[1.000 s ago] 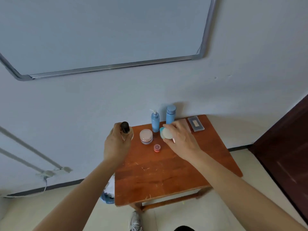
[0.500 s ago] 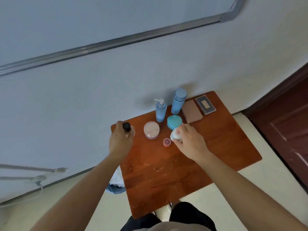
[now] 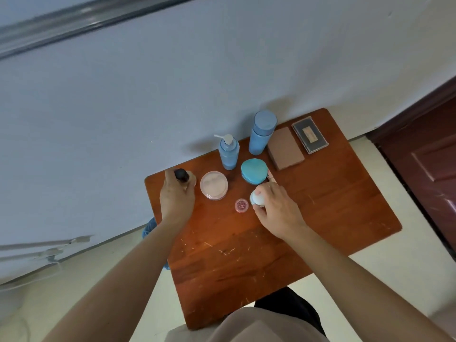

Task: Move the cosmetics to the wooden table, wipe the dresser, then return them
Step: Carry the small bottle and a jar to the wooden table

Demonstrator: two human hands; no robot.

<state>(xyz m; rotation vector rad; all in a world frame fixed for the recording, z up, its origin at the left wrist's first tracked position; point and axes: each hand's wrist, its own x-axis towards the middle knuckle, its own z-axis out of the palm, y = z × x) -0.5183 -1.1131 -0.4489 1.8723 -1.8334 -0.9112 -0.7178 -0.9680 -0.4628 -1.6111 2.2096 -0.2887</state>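
Observation:
Cosmetics stand on the wooden table (image 3: 283, 243). My left hand (image 3: 176, 197) grips a black-capped bottle (image 3: 182, 176) at the table's far left corner. My right hand (image 3: 275, 208) holds a small white jar (image 3: 256, 197) low over the table, beside a tiny pink pot (image 3: 241, 205). Near them sit a round pink powder jar (image 3: 213, 185) and a teal-lidded jar (image 3: 254, 171). Behind stand a blue pump bottle (image 3: 229, 152) and a taller blue bottle (image 3: 262, 132). A brown flat case (image 3: 285, 148) and a dark compact (image 3: 309, 137) lie at the far right.
The table stands against a pale wall. A dark red door (image 3: 429, 169) is to the right. Something blue (image 3: 149, 227) lies on the floor under the table's left edge. The near half of the tabletop is bare, scratched wood.
The view has tilted down and closer to the table. My right hand has come off the teal jar and moved toward me with the small white jar. My left hand stays on the black-capped bottle.

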